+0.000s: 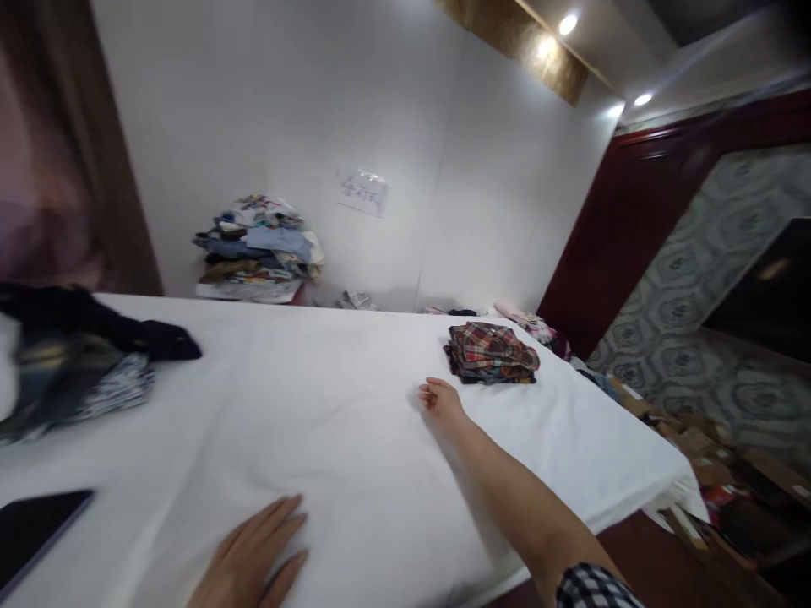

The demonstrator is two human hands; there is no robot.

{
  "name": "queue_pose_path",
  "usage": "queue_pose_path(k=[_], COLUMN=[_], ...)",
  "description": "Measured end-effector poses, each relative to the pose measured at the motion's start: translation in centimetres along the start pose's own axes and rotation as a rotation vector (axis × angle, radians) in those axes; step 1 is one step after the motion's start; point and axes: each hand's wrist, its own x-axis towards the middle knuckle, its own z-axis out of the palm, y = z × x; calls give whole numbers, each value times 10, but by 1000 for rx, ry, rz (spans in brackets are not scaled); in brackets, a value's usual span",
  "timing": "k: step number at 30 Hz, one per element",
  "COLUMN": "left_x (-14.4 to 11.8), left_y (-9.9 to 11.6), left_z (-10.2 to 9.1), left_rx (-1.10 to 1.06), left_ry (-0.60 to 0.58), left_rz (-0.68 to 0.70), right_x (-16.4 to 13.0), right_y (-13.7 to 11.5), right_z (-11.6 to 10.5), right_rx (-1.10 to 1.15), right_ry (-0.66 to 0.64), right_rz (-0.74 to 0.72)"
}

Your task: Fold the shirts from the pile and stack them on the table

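The left hand (253, 557) is laid flat, fingers spread, on the near white sheet (342, 439). The right hand (440, 399), fingers curled and empty, is rested just beside the folded plaid shirt (491, 353), far right.

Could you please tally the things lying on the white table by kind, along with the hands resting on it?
Folded plaid stack: 1
Loose dark clothing heap: 1
Dark flat tablet-like slab: 1
Hands on the table: 2, left hand flat, right hand beside the plaid stack
Total: 5

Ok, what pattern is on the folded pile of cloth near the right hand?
Red, dark and cream plaid on the folded pile of cloth, clearest in the head view.
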Motion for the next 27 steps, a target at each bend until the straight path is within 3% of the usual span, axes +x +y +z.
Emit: queue_pose_path(k=[4, 7, 12, 15, 17, 20, 27], left_x=[14, 25, 36, 42, 50, 68, 91], left_y=[32, 52, 61, 52, 36, -5, -138], left_z=[-30, -49, -71, -87, -101, -124, -184], left_rx=[10, -93, -190, -264, -311, -243, 121], left_ry=[-199, -358, -498, -419, -300, -178, 117], left_rz=[-78, -259, -387, -505, -565, -670, -1015], right_x=[-53, -88, -109, -103, -98, -95, -87], right_y=[36, 59, 93, 109, 116, 121, 136], right_z=[63, 94, 105, 97, 92, 88, 82], right_rx=[-182, -442, -643, -675, -706, -744, -780], right_ry=[-386, -626, -767, -810, -832, -827, -779], right_rz=[75, -79, -435, -559, -616, -647, -672])
